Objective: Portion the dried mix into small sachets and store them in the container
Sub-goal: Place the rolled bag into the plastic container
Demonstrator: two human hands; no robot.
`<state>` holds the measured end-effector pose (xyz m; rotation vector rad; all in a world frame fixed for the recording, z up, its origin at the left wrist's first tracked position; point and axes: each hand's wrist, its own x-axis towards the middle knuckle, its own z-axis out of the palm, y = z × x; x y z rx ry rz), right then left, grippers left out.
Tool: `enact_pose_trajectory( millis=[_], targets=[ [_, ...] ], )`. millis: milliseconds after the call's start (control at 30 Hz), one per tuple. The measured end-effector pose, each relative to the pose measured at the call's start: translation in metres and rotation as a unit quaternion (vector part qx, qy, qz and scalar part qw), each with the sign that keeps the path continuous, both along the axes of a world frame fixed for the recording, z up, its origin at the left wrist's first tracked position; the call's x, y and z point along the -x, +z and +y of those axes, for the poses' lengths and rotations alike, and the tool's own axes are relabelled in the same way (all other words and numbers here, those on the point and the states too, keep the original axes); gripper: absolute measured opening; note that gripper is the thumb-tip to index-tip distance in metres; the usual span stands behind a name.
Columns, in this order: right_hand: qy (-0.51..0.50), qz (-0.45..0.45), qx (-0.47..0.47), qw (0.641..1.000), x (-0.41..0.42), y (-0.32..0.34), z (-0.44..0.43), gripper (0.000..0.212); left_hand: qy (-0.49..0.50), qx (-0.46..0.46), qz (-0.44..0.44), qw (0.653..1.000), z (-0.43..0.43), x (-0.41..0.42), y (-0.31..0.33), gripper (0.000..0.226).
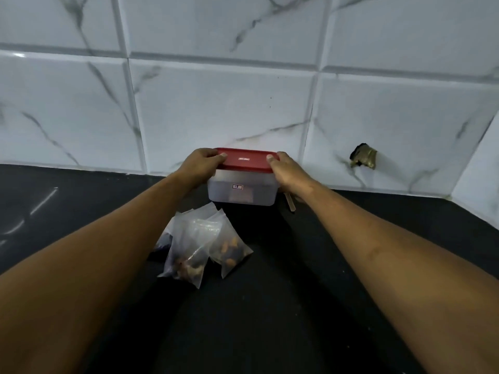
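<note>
A translucent plastic container (243, 193) with a red lid (244, 161) stands on the black counter near the tiled wall. My left hand (201, 164) grips the lid's left end and my right hand (287, 171) grips its right end, thumbs on top. In front of the container lie three small clear sachets (205, 244) holding brown and orange dried mix, bunched together and partly under my left forearm. A thin wooden stick (291, 204) lies just right of the container, mostly hidden by my right hand.
The black counter (270, 306) runs to a white marble-tiled wall (216, 103). A broken hole with a brass fitting (364, 156) is in the wall at right. A side wall closes in at far right.
</note>
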<state>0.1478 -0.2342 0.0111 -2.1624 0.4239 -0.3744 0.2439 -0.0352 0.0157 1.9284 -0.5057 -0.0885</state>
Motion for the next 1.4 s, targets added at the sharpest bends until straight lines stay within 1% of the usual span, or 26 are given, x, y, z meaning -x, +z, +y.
enact_pose_trajectory(
  millis=[33, 100, 167, 233, 300, 367, 467, 600, 667, 800, 833, 867, 900, 933, 967, 1033, 1100, 1167, 1233, 1333, 1400],
  targets=[
    [-0.001, -0.003, 0.003, 1.0, 0.006, 0.004, 0.0, 0.067, -0.007, 0.001, 0.0, 1.0, 0.002, 0.007, 0.006, 0.036],
    [0.0, -0.008, 0.001, 1.0, 0.023, 0.018, 0.002, 0.07, -0.028, 0.006, 0.006, 1.0, 0.008, 0.028, 0.024, 0.025],
    [-0.001, -0.02, 0.012, 1.0, 0.048, 0.034, 0.006, 0.06, -0.047, 0.013, 0.001, 0.999, 0.015, 0.055, 0.044, 0.018],
    [-0.005, -0.027, 0.029, 0.999, 0.078, 0.048, 0.011, 0.048, -0.061, 0.006, -0.008, 0.998, 0.025, 0.086, 0.06, 0.02],
    [-0.013, -0.026, 0.047, 0.998, 0.108, 0.058, 0.014, 0.039, -0.074, -0.003, -0.002, 0.997, 0.035, 0.116, 0.071, 0.027],
    [-0.022, -0.033, 0.048, 0.998, 0.143, 0.061, 0.02, 0.035, -0.087, 0.0, 0.011, 0.996, 0.046, 0.15, 0.074, 0.029],
    [-0.031, -0.035, 0.016, 0.999, 0.194, 0.053, 0.03, 0.033, -0.112, 0.007, 0.032, 0.993, 0.06, 0.195, 0.066, 0.03],
    [-0.027, -0.014, 0.017, 0.999, 0.243, 0.027, 0.036, 0.035, -0.138, -0.019, 0.055, 0.989, 0.069, 0.237, 0.037, 0.031],
    [-0.03, -0.011, 0.035, 0.999, 0.257, 0.014, 0.034, 0.036, -0.15, -0.024, 0.071, 0.986, 0.069, 0.246, 0.023, 0.037],
    [-0.013, 0.011, 0.067, 0.998, 0.272, -0.002, 0.032, 0.06, -0.131, -0.018, 0.061, 0.989, 0.069, 0.249, 0.003, 0.053],
    [-0.005, 0.013, 0.073, 0.997, 0.274, -0.002, 0.031, 0.063, -0.126, -0.027, 0.05, 0.99, 0.068, 0.249, 0.002, 0.053],
    [0.003, 0.015, 0.092, 0.996, 0.276, -0.002, 0.03, 0.064, -0.115, -0.056, 0.016, 0.992, 0.069, 0.248, 0.001, 0.055],
    [0.01, 0.01, 0.134, 0.991, 0.277, 0.002, 0.028, 0.064, -0.096, -0.11, -0.044, 0.988, 0.07, 0.247, 0.002, 0.059],
    [0.018, 0.0, 0.185, 0.983, 0.28, 0.007, 0.026, 0.062, -0.075, -0.165, -0.111, 0.977, 0.071, 0.244, 0.004, 0.066],
    [0.033, -0.017, 0.219, 0.975, 0.282, 0.011, 0.025, 0.058, -0.067, -0.194, -0.169, 0.964, 0.072, 0.245, 0.008, 0.076],
    [0.07, -0.033, 0.228, 0.971, 0.29, 0.02, 0.021, 0.053, -0.114, -0.216, -0.239, 0.94, 0.069, 0.249, 0.019, 0.092],
    [0.103, -0.014, 0.234, 0.967, 0.295, 0.025, 0.018, 0.052, -0.172, -0.278, -0.281, 0.902, 0.057, 0.252, 0.029, 0.099],
    [0.116, -0.004, 0.257, 0.959, 0.295, 0.025, 0.013, 0.052, -0.199, -0.356, -0.307, 0.86, 0.036, 0.254, 0.036, 0.111],
    [0.124, -0.008, 0.265, 0.956, 0.294, 0.023, 0.008, 0.051, -0.213, -0.406, -0.31, 0.833, 0.016, 0.251, 0.041, 0.122],
    [0.14, -0.02, 0.25, 0.958, 0.293, 0.019, 0.0, 0.048, -0.241, -0.437, -0.266, 0.825, -0.004, 0.238, 0.04, 0.129],
    [0.149, -0.028, 0.241, 0.958, 0.292, 0.017, -0.004, 0.045, -0.24, -0.438, -0.27, 0.823, -0.008, 0.234, 0.035, 0.124]
  ],
)
